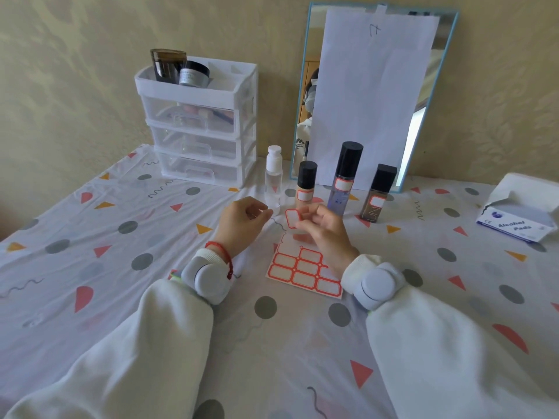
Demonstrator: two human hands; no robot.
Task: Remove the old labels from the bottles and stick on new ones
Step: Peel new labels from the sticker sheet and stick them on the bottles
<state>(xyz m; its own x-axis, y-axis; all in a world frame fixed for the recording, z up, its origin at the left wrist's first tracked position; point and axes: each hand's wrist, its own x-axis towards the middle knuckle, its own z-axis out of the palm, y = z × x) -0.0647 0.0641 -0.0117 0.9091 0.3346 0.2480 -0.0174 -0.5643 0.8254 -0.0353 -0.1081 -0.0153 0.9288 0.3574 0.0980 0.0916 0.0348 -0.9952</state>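
My right hand [325, 229] pinches a loose white label with a red border [292, 218] above the sticker sheet [302, 272]. My left hand [243, 219] hovers just left of it, fingers loosely curled and holding nothing. Behind the hands stand a clear bottle with a white cap [273, 179] that bears no label, a beige bottle with a black cap [306, 184], a tall bluish bottle [344, 179] and a brown square bottle [378, 195]. The last three each carry a red-bordered label.
A white three-drawer organiser [199, 128] with dark jars on top stands at the back left. A blue-framed mirror [375, 92] covered with paper leans on the wall. An open box of alcohol pads [518, 217] lies at the right. A patterned cloth [121, 237] covers the table.
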